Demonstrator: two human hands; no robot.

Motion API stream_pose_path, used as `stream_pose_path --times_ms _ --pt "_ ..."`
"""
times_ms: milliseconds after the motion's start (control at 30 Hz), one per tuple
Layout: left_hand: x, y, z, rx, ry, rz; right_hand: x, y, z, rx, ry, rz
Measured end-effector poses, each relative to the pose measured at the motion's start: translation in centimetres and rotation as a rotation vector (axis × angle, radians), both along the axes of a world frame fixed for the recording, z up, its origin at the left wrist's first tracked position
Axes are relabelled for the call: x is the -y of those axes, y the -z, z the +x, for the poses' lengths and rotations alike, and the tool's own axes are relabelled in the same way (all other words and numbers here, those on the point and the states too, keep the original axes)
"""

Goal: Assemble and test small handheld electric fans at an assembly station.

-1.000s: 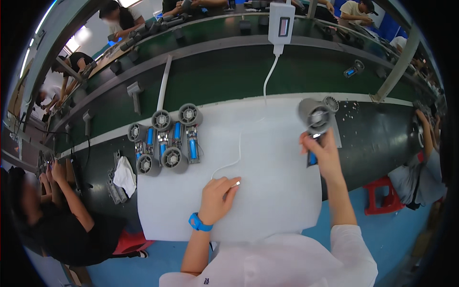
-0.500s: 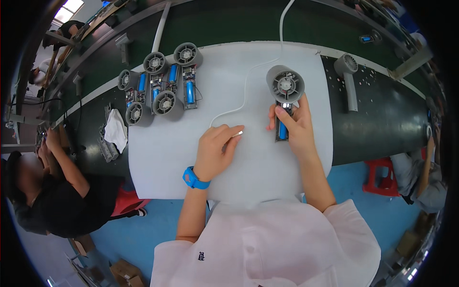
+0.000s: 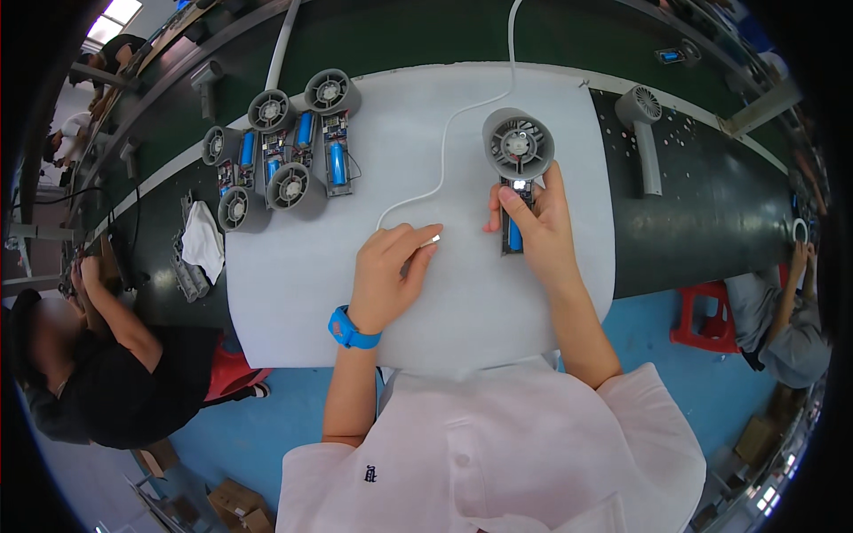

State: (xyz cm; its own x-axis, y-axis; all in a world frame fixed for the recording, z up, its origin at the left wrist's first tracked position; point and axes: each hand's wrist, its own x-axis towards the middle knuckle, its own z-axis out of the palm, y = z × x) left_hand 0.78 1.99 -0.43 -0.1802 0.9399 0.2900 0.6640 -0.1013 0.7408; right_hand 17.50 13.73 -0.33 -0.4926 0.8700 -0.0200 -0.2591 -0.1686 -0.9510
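Observation:
In my right hand (image 3: 546,229) is a grey handheld fan (image 3: 518,147) with its handle uncovered. The thumb presses on the circuit board just under the round fan head, where a small display glows white. Below the thumb a blue battery cell (image 3: 514,235) shows in the open handle. My left hand (image 3: 382,274), with a blue band at the wrist, pinches the metal plug (image 3: 432,240) of a white cable (image 3: 443,147) between thumb and forefinger. The plug is apart from the fan. Both hands are over the white mat (image 3: 462,311).
Several similar open fans (image 3: 294,186) stand at the mat's far left. Beside them lie a white cloth (image 3: 203,240) and grey handle shells (image 3: 188,277). A closed fan (image 3: 648,142) rests on the dark bench to the right. Other people sit at both sides; a red stool (image 3: 708,317) is at right.
The whole view has shifted slightly, so the mat and fans appear a little further left and up. Both hands keep their grips and stay about the same distance apart.

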Motion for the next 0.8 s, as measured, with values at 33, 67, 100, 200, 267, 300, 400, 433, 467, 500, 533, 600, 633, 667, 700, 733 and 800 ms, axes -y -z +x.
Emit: stream_pose_path --times_ms 33,67,100,200,267,300,400,433,467,500,533,600,633,667,700,733,800 --pt "0.01 0.02 -0.03 -0.003 0.002 0.003 0.04 0.00 -0.04 0.009 0.002 0.006" --pt "0.01 0.01 -0.03 -0.002 -0.001 0.004 0.04 -0.04 -0.05 0.018 0.002 0.013" --pt "-0.01 0.02 -0.03 -0.001 0.002 0.013 0.02 0.00 -0.04 0.019 -0.001 0.014" --pt "0.01 -0.02 -0.08 -0.009 0.003 0.020 0.02 0.19 -0.05 0.070 0.025 0.030" --pt "0.04 -0.01 -0.13 -0.019 0.001 0.019 0.25 0.15 -0.09 0.102 0.066 0.083" --pt "0.04 0.02 -0.15 -0.016 0.005 0.021 0.31 0.11 -0.15 0.102 0.061 0.084" --pt "0.04 0.09 -0.16 -0.008 0.009 0.025 0.43 0.03 -0.20 0.069 0.069 0.075" --pt "0.02 0.12 -0.16 -0.005 0.012 0.026 0.41 0.05 -0.12 0.038 0.063 0.041" --pt "0.08 0.13 -0.19 -0.005 0.006 0.026 0.42 0.05 -0.11 0.007 0.054 0.005" --pt "0.13 0.16 -0.23 -0.013 0.010 0.031 0.42 0.07 -0.15 0.007 0.048 0.005" --pt "0.15 0.19 -0.27 -0.022 0.013 0.035 0.42 0.10 -0.21 0.035 0.061 0.028" --pt "0.17 0.01 -0.27 -0.024 0.010 0.038 0.50 0.03 -0.27 0.063 0.061 0.050" --pt "0.16 -0.05 -0.27 -0.027 0.017 0.041 0.54 -0.07 -0.20 0.058 0.068 0.070" --pt "0.15 0.03 -0.33 -0.028 0.005 0.040 0.59 -0.06 -0.20 0.053 0.075 0.090" --pt "0.13 0.14 -0.40 -0.031 0.024 0.040 0.65 0.00 -0.27 0.052 0.064 0.089" --pt "0.14 0.24 -0.47 -0.033 0.043 0.039 0.71 0.06 -0.35 0.051 0.062 0.102" --pt "0.19 0.48 -0.56 -0.033 0.035 0.051 0.76 -0.03 -0.49 0.049 0.050 0.115"
